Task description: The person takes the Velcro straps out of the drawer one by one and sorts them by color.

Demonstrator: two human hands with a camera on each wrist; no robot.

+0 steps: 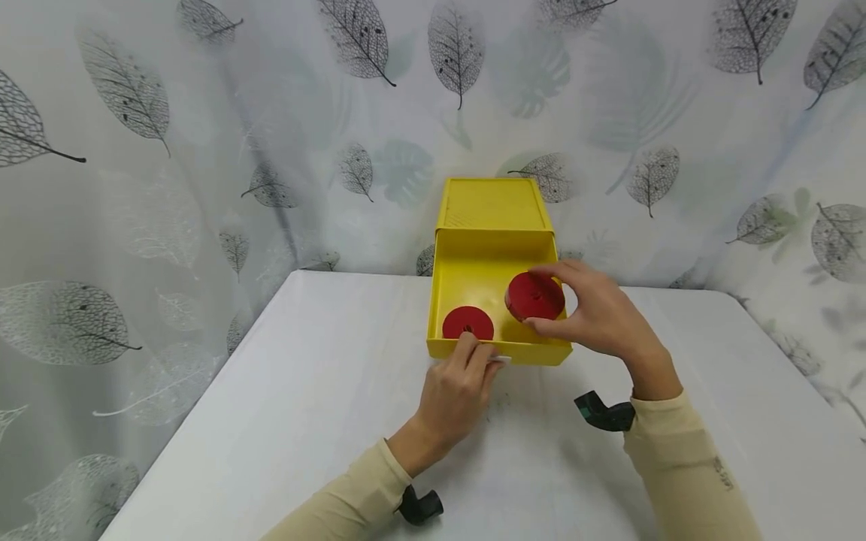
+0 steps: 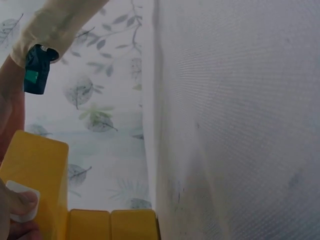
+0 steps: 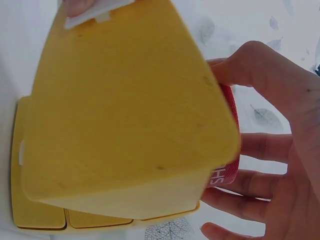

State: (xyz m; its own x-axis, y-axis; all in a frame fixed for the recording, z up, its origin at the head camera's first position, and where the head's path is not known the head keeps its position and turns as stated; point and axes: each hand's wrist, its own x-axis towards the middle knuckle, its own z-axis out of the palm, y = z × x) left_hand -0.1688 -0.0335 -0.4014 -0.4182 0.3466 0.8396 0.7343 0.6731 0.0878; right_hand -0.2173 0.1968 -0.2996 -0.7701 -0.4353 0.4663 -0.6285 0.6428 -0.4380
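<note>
A yellow plastic case stands with its lid tipped back. In the left wrist view its front part is raised over the tabletop. My left hand grips the front wall, with the thumb at a white latch and fingers over the rim. Just inside from those fingers lies a flat red roll with a small centre hole. My right hand holds a second red roll between thumb and fingers, over the right half of the case. White letters show on that roll's side in the right wrist view.
The case is toward the far side of a white table. Behind it hangs a leaf-print curtain. Both wrists wear black devices, one seen by the right sleeve and one by the left sleeve.
</note>
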